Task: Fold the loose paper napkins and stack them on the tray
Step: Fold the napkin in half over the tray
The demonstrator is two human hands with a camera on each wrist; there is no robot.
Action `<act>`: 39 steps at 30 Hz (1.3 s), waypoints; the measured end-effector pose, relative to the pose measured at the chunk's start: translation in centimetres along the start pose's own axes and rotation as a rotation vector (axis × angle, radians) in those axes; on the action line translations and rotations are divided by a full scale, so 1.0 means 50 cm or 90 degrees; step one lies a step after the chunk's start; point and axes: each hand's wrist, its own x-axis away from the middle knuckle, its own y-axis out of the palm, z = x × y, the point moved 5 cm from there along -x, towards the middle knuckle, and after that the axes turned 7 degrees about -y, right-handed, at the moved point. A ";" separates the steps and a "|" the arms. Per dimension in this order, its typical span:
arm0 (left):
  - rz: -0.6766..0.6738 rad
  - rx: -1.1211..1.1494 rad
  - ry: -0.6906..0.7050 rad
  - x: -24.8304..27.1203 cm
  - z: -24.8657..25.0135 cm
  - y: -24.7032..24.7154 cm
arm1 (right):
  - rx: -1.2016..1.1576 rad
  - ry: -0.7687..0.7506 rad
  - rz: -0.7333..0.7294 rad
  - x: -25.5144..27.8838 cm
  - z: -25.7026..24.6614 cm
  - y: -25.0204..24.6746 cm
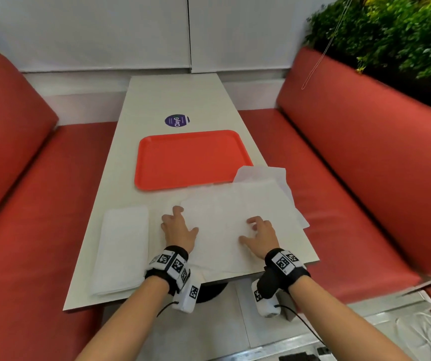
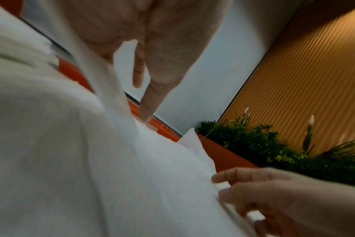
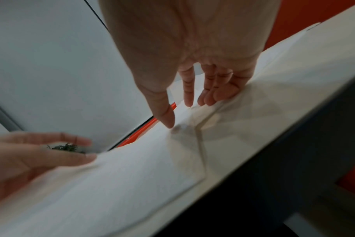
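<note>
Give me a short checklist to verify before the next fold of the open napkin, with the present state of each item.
1. Open napkin lies flat on the table: ok.
2. Left hand at its left edge, fingers touching the paper: ok.
3. Right hand on the napkin, fingertips down: ok.
4. Tray has free room for the stack: ok, nothing on it.
5. Only one sheet under the hands: cannot tell; more loose napkins lie under its far right corner.
6. Napkins fully on the table: not ok, paper hangs over the right edge.
</note>
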 end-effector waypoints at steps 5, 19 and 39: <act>-0.044 0.074 0.098 0.008 0.051 -0.048 | -0.009 -0.006 -0.002 0.004 -0.005 -0.007; -0.089 0.438 0.182 0.069 0.121 -0.268 | -0.469 0.038 -0.124 -0.027 -0.139 -0.047; -0.109 0.593 -0.007 0.027 -0.036 -0.290 | -0.628 -0.091 -0.160 -0.011 -0.229 -0.027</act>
